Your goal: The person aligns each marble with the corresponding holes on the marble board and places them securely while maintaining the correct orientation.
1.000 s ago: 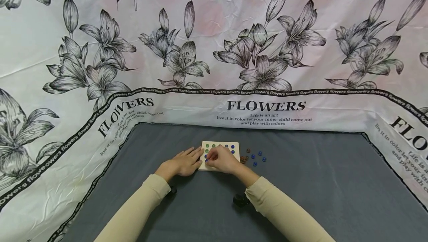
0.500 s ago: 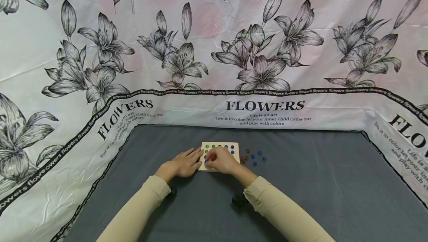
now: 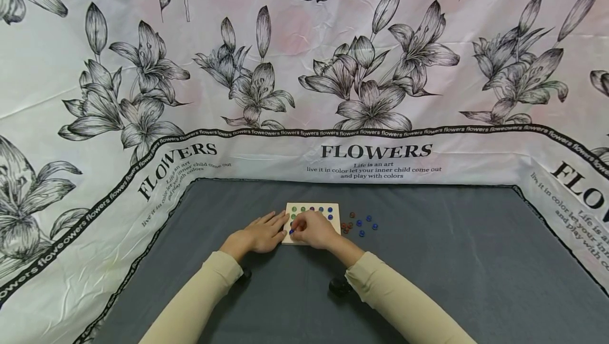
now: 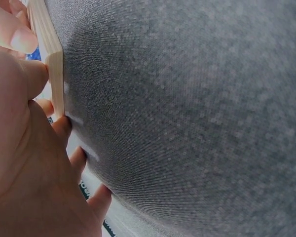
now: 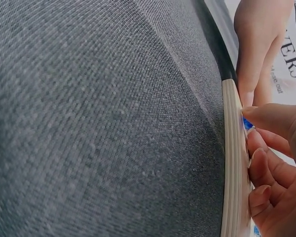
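A pale wooden board lies on the grey cloth, with green and blue marbles in rows on its top. At its near left corner is a blue marble, pinched between the thumb and fingertips of my right hand. This hand covers much of the board's middle. My left hand rests on the cloth with fingers extended, the thumb and a fingertip at the board's left edge. In the left wrist view, the layered side of the board shows beside the fingers, and the blue marble peeks out behind the thumb.
Loose blue marbles and brown marbles lie on the cloth just right of the board. Small black devices sit under both wrists, such as the right one. A flower-printed sheet borders the grey cloth.
The head view has shifted slightly. The right hand stays at the board's near left corner, its fingers moving only a little, and more of the blue marble shows now. The left hand keeps its place.
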`<state>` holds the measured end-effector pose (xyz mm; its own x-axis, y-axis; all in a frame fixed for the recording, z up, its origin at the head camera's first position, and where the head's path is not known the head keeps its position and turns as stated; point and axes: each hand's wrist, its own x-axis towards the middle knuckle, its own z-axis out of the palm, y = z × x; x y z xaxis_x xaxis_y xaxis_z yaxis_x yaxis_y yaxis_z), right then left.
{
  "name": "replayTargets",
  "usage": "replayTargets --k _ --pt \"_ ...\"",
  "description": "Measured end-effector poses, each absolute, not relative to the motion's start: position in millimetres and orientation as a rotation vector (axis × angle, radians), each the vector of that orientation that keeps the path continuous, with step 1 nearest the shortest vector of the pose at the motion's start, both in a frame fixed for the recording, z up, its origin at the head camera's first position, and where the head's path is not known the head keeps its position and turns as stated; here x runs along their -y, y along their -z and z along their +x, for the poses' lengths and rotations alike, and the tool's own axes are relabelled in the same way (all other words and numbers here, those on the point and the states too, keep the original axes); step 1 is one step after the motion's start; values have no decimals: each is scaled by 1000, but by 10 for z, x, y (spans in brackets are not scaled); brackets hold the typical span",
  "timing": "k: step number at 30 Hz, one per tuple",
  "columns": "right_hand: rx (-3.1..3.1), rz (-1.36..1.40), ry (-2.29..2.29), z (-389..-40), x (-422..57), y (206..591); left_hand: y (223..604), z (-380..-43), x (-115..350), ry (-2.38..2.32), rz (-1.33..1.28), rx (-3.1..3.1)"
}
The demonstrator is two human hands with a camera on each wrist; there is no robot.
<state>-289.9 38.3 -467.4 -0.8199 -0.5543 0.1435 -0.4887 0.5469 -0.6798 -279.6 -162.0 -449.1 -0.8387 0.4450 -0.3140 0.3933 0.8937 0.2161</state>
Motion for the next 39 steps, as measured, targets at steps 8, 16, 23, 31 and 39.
replayTargets --k 8,16,23,31,39 --pt "-2653 -923 1111 -2870 -402 4646 4515 -2800 1626 -208 581 -2698" --pt "-2680 -971 1039 -2776 -520 4571 4495 -2789 1637 -218 596 -2696" --pt "-2701 -945 1022 -2662 -699 4491 4498 -2756 1651 -227 591 -2706" --pt "-2730 -951 1011 -2572 -969 4397 4526 -2759 1637 -207 593 -2713" --pt "-2804 -977 995 -2517 -1288 4296 4500 -2772 1611 -223 604 -2709"
